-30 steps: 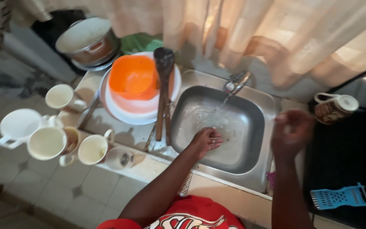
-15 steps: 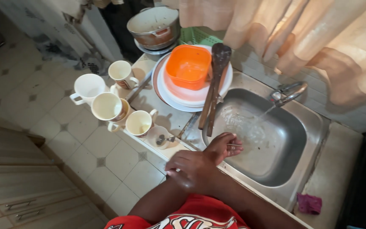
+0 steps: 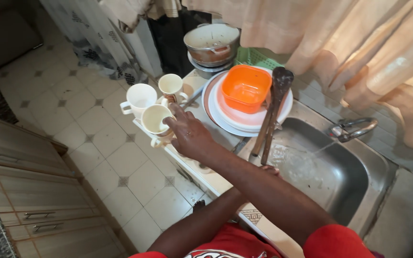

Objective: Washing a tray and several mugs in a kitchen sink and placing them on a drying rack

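My right hand (image 3: 190,136) reaches across to the left, over a cluster of mugs on the counter's edge. Its fingertips rest on the rim of a cream mug (image 3: 155,118), and the palm covers another mug below it. I cannot tell whether it grips. A white mug (image 3: 138,99) and a cream mug with a red band (image 3: 170,86) stand just behind. My left hand (image 3: 269,168) sits at the near edge of the steel sink (image 3: 359,172), almost wholly hidden under my right forearm.
An orange plastic tub (image 3: 244,87) sits on stacked plates (image 3: 225,119), with two dark wooden spoons (image 3: 272,112) leaning beside it. Metal pots (image 3: 212,45) stand behind, by a green basket (image 3: 256,57). Water runs from the tap (image 3: 352,129). Curtains hang above; tiled floor and cabinets (image 3: 29,191) lie left.
My right hand has left the sink and crossed left onto the mugs. My left hand stays at the sink edge. The view has swung left and closer.
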